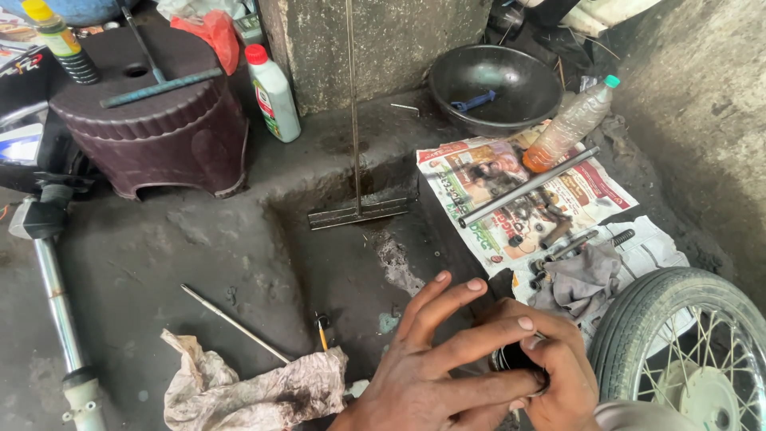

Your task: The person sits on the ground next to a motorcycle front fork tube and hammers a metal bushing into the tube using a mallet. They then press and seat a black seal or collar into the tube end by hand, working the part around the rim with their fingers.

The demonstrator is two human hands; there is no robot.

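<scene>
Both hands meet low over the grimy concrete floor: right hand curls around a small black round part, left hand lies across it, fingers spread. Beside them, a spoked wheel and crumpled rag.

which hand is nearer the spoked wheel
Right. The right hand is just beside the wheel; the left hand lies farther from it, on the right hand's other side.
</scene>
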